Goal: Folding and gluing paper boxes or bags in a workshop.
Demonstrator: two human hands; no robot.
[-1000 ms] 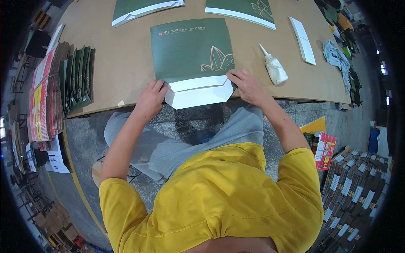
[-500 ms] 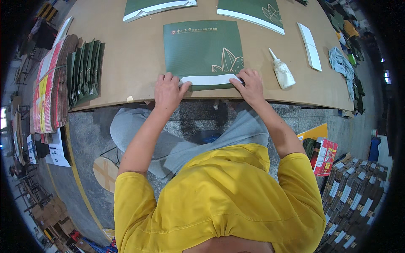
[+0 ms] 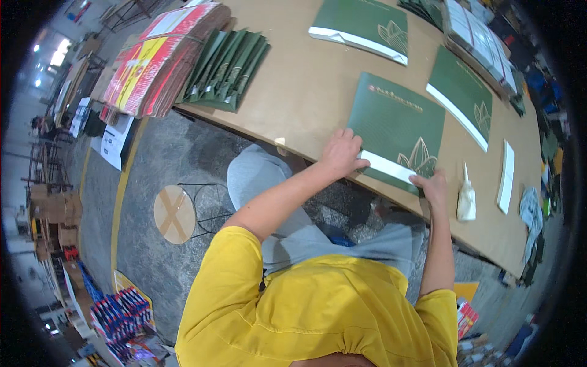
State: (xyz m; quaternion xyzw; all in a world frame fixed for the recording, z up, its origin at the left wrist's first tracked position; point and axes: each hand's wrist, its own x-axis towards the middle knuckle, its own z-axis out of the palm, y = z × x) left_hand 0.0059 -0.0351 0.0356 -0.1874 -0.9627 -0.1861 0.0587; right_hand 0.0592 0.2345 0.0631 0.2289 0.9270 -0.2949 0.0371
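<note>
A flat green paper bag [image 3: 396, 116] with gold leaf line art lies at the table's near edge. A white strip [image 3: 389, 166] runs along its lower side. My left hand [image 3: 342, 153] is at the left end of this strip, thumb stretched over it and fingers bent on the bag's edge. At the other end my right hand [image 3: 433, 186] grips the corner, thumb on the strip and fingers curled round the side. Right of that hand stands a white squeeze bottle [image 3: 466, 203] with a thin nozzle, lying on the tabletop.
Two more green bags, one far [image 3: 367, 27] and one at right [image 3: 463, 92], lie flat on the table [image 3: 293, 67]. Folded green bags [image 3: 226, 70] stand beside a strapped bundle [image 3: 162, 61] at left. White strips [image 3: 506, 177] and a blue cloth [image 3: 531, 214] lie rightward. A round stool [image 3: 175, 214] is on the floor.
The whole view has swung to the left, so the table and bag now appear slanted and farther right. Both hands stay at the ends of the white strip.
</note>
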